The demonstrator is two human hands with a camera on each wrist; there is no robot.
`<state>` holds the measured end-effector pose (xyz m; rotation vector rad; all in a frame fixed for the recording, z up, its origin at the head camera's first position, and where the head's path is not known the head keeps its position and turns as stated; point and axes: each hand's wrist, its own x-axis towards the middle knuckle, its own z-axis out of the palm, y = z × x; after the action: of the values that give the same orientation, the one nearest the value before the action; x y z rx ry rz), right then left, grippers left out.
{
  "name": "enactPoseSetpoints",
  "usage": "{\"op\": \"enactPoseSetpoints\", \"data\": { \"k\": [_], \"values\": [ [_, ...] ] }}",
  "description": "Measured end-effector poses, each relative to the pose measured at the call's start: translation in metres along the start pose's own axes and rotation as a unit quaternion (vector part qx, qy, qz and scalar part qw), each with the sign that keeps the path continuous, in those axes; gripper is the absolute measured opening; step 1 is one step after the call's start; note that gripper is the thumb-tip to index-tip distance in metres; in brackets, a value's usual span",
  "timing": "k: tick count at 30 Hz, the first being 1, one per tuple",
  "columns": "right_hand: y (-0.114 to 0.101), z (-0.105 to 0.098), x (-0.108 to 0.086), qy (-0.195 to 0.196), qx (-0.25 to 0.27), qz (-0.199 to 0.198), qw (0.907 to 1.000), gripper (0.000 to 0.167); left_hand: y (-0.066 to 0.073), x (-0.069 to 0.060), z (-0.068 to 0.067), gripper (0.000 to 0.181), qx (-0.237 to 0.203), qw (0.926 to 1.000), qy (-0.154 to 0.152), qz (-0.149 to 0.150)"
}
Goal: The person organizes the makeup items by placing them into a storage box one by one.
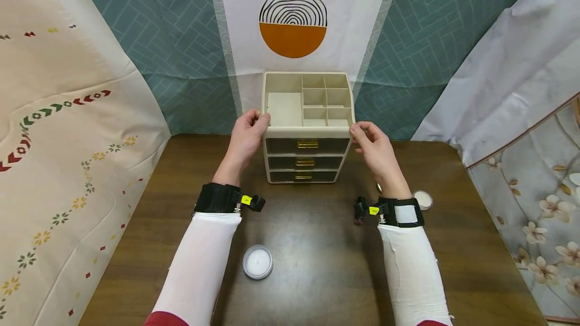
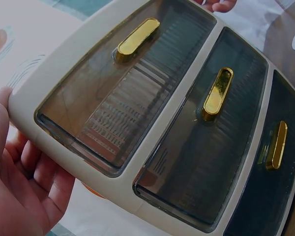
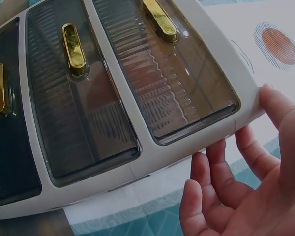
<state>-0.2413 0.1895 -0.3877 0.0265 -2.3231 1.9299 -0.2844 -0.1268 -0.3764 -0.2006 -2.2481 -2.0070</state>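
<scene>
A cream desktop drawer organizer (image 1: 309,130) stands upright at the back of the table, with three dark see-through drawers that have gold handles (image 1: 307,143). Its open top is divided into compartments. My left hand (image 1: 244,137) grips the upper left corner, thumb on the top edge and fingers against the side. At the upper right corner, my right hand (image 1: 376,152) holds the organizer between thumb and fingertips. All drawers look closed, and the wrist views show the drawer front (image 2: 177,108) close up, with the right fingers (image 3: 221,172) curled under its side.
A round white-topped container (image 1: 258,262) sits on the brown table (image 1: 312,245) near the left forearm. Another round white item (image 1: 423,199) lies beside the right wrist, with a small gold object (image 1: 378,188) partly hidden nearby. Patterned cloth (image 1: 181,39) hangs behind the organizer.
</scene>
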Motion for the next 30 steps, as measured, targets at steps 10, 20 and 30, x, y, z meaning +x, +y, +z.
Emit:
{"op": "enactPoseSetpoints", "data": {
  "k": [10,20,30],
  "values": [
    [-0.003,0.000,0.000,-0.002,0.002,0.008,1.0000,0.027,0.013,-0.004,0.000,0.021,-0.008,0.9998,-0.003,-0.017],
    [-0.001,0.000,-0.005,0.008,-0.038,-0.002,0.9992,0.044,0.005,0.000,0.002,0.021,-0.011,0.9998,-0.008,-0.012],
    [0.002,0.006,-0.036,-0.068,-0.220,0.040,0.9724,0.049,-0.001,0.000,0.001,0.026,-0.023,0.9997,-0.007,-0.008]
  ]
}}
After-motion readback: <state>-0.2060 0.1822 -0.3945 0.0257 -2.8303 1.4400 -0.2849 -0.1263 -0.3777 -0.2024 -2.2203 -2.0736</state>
